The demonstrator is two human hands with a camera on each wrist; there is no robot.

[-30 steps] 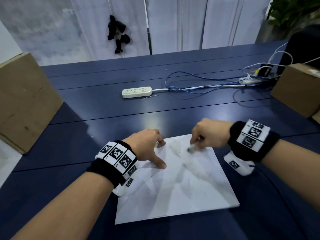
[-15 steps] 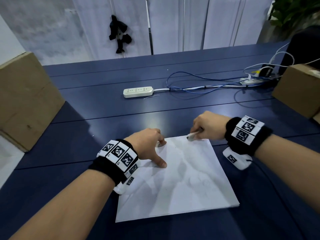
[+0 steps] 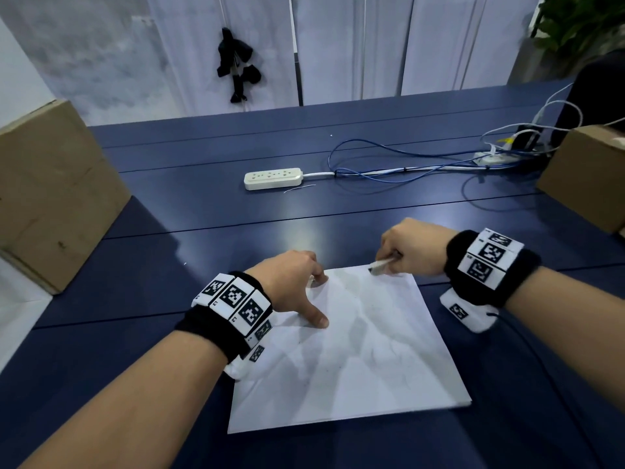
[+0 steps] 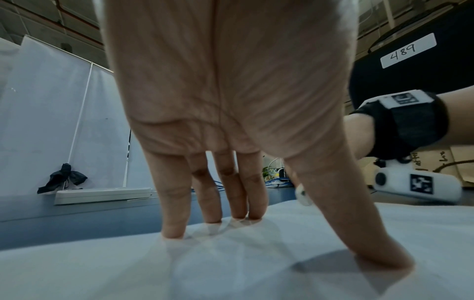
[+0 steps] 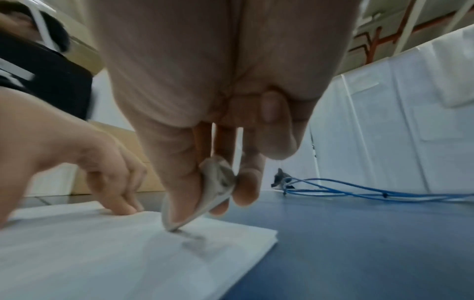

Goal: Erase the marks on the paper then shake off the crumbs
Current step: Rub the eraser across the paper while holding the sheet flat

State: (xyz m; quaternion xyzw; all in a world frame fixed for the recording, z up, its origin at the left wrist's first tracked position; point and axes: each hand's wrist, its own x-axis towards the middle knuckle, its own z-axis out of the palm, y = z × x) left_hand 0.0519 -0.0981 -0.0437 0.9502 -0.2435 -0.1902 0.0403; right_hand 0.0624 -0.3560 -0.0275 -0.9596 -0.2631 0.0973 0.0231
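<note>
Rubbing has crept from mid-sheet up to the paper's point(image 3: 355, 350) 12 o'clock edge: right hand point(image 3: 414, 247) pinches the eraser point(image 3: 379, 265), left hand point(image 3: 291, 282) presses flat, fingers straight; shake-off's probably close.

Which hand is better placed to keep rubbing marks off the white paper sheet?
Right. The right hand pinches the worn white eraser, its tip on the white paper sheet at its far edge. The left hand presses straight fingers down, steadying the sheet.
</note>
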